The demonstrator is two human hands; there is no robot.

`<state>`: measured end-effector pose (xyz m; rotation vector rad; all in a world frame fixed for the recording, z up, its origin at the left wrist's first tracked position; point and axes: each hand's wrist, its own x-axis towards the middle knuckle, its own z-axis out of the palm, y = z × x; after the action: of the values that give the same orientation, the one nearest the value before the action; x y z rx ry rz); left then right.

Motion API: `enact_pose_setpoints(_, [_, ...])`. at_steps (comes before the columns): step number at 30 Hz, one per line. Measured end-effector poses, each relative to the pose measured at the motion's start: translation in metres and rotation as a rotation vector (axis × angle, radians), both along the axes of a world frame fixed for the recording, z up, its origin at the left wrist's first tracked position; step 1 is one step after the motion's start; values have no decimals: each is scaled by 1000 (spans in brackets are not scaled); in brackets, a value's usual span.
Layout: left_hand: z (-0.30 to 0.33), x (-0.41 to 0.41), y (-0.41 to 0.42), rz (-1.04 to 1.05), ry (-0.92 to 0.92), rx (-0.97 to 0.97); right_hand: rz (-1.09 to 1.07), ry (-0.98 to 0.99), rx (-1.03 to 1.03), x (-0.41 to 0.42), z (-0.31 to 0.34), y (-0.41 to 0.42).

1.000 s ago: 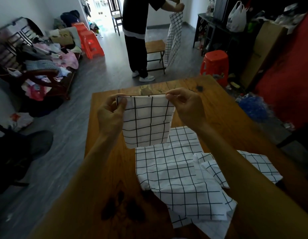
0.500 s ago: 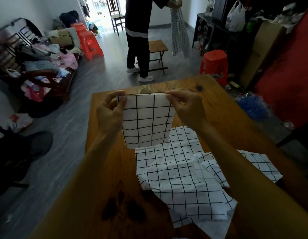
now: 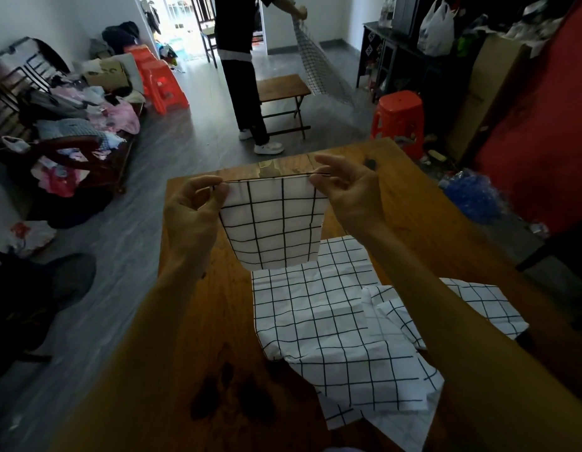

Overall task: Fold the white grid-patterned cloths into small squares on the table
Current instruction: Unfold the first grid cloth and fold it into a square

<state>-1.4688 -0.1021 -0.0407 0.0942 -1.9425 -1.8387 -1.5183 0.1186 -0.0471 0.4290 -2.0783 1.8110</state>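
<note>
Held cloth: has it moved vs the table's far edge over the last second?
No. The folded cloth stays pinched at its top corners by the left hand and right hand, top edge just short of the table's far edge.

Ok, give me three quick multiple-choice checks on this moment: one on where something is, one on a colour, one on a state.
1. Where is the folded cloth?
A. flat on the floor
B. held up over the table
C. on the stool

2. What colour is the stool past the table's far right corner?
A. red-orange
B. blue
C. white

3. How do the hands hold the folded cloth?
A. one hand only
B. palms pressing it flat
C. each pinches a top corner

Answers:
1 B: it hangs below the hands, above the cloth pile.
2 A: its seat and legs are red-orange.
3 C: left hand and right hand grip opposite top corners.
</note>
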Motion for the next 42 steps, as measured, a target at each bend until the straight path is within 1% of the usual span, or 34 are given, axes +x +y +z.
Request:
enact_pose_setpoints(4, [-3,3,1,-13,-4,25,-19,-16,-21,0,0,0])
enact_pose_setpoints(17, [-5,4,-1,-11,7,-10,6,-38,-26,3,-1,7])
enact_pose_setpoints(23, [-8,6,-7,-54,-10,-46,55,-78,-88,3,-3,12])
enact_pose_setpoints(29, [-8,6,-8,-69,6,-128,48,-96,-55,1,-5,13])
enact_pose_setpoints(31, [-8,6,-5,-68,22,-145,17,-112,5,0,-8,14])
enact_pose_setpoints(33, [-7,6,0,-61,56,-192,-48,-96,173,0,-11,15])
enact_pose_setpoints(35, [-5,6,9,-54,83,-277,-152,23,435,1,-15,11])
enact_pose_setpoints(36, [-5,6,14,-61,91,-311,-173,99,547,3,-16,6])
enact_pose_setpoints(37, [-4,7,20,-68,100,-347,-151,161,625,5,-15,-3])
enact_pose_setpoints(39, [-4,7,29,-87,128,-409,-23,231,676,9,-10,-23])
enact_pose_setpoints(42, [-6,5,32,-112,176,-398,100,252,583,12,-3,-41])
